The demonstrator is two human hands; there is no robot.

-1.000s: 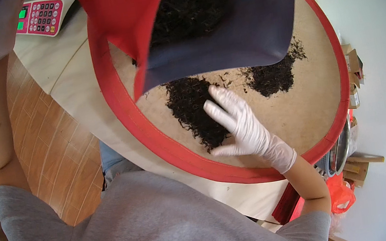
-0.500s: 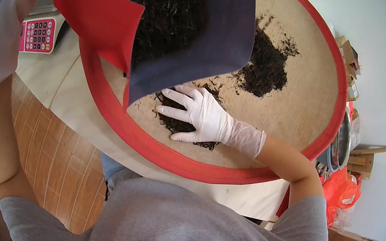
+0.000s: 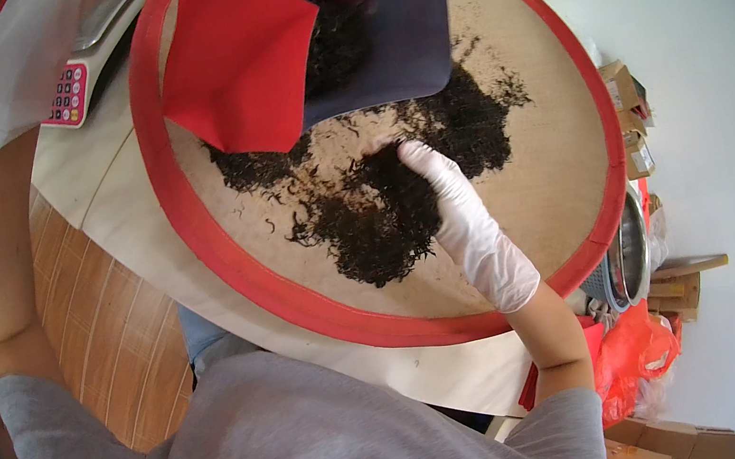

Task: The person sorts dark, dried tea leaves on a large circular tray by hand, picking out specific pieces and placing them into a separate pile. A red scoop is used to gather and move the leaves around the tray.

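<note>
My right hand (image 3: 467, 218), in a white glove, is low over a round tray (image 3: 549, 191) with a red rim. Its thumb points away from me, and dark, twisted loose tea leaves (image 3: 376, 223) cover most of its fingers; the hand is cupped round some of them. Just beyond, a bag (image 3: 240, 62), red outside and dark blue inside, lies tilted with its mouth toward me and more leaves within. My left arm reaches up at the left; only the loose glove cuff (image 3: 25, 67) shows, and the fingers of that hand are out of sight.
A scale with a pink keypad (image 3: 67, 94) stands at the far left on the pale-covered table (image 3: 104, 175). Right of the tray are cardboard boxes (image 3: 627, 107), a metal basin (image 3: 630, 250) and red plastic bags (image 3: 633, 356), along a white wall.
My right hand has turned from palm-down with spread fingers to side-on, cupped in the leaves. The bag has drawn away from me, uncovering more leaves. My view has shifted slightly.
</note>
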